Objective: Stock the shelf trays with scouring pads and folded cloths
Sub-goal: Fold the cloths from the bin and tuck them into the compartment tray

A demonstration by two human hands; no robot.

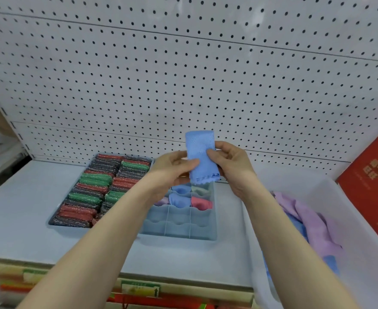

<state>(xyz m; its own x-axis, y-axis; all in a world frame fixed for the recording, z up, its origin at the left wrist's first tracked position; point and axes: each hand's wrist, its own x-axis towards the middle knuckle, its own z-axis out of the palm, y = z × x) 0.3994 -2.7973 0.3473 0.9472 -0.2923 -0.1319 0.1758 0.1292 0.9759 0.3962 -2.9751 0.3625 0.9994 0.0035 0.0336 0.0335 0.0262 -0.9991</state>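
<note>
A folded blue cloth (201,152) stands upright in the air above the shelf, held from both sides. My left hand (172,169) pinches its left edge and my right hand (230,162) grips its right edge. Below them a grey divided tray (179,226) holds rolled blue, pink, lilac and grey cloths in its far cells; the near cells show no cloths. To its left a grey tray (56,220) is packed with red, green and dark scouring pads (89,186) in rows.
A white bin (362,253) at the right holds loose lilac and blue cloths (306,219). A red box (375,175) leans at the far right. A white pegboard (183,74) backs the shelf. Packaged goods sit on the shelf below, behind a price label (140,291).
</note>
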